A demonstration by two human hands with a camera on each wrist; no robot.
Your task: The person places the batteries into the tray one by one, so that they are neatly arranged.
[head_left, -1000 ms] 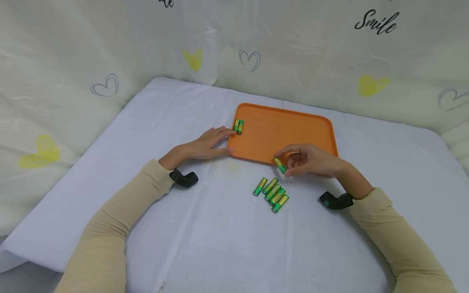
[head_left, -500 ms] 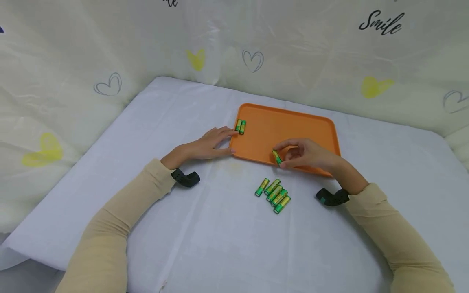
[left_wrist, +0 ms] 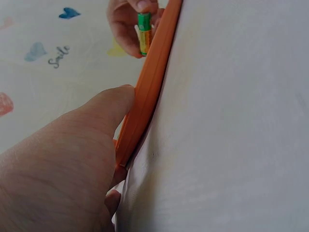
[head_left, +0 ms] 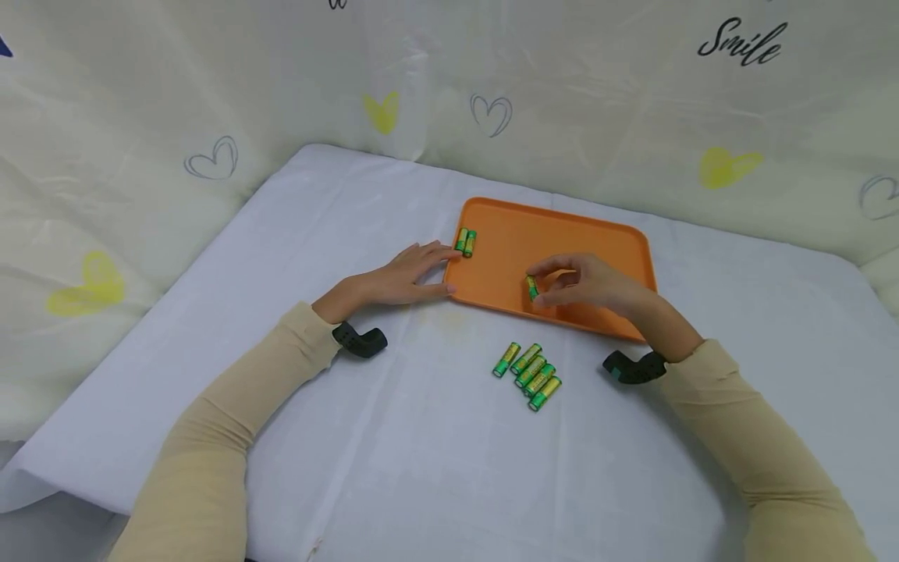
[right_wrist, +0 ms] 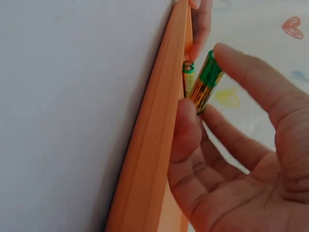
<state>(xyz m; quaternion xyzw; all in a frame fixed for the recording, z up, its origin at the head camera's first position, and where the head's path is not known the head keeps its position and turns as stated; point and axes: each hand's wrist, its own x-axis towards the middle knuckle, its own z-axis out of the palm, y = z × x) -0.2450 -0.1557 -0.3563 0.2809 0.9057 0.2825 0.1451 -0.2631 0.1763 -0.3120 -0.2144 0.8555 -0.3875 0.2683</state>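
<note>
My right hand [head_left: 586, 282] pinches a green and yellow battery [head_left: 532, 287] by its ends, thumb at one and fingertips at the other, over the front part of the orange tray [head_left: 555, 234]. The right wrist view shows this held battery [right_wrist: 206, 82] close up, just inside the tray's rim. At the tray's left edge my left hand [head_left: 403, 275] lies with fingers spread, fingertips and thumb touching the rim. Two more batteries [head_left: 469, 243] lie side by side in the tray's left end, right by my left fingertips.
On the white tablecloth [head_left: 421, 437] in front of the tray lies a group of several batteries [head_left: 539, 378], one of them [head_left: 506, 360] slightly apart on the left. Behind the table hangs a pale sheet [head_left: 597, 94] printed with hearts and lettering.
My right hand has carried the battery forward from the tray's front edge to over its inside. My left hand keeps its place at the left rim. The view has shifted slightly.
</note>
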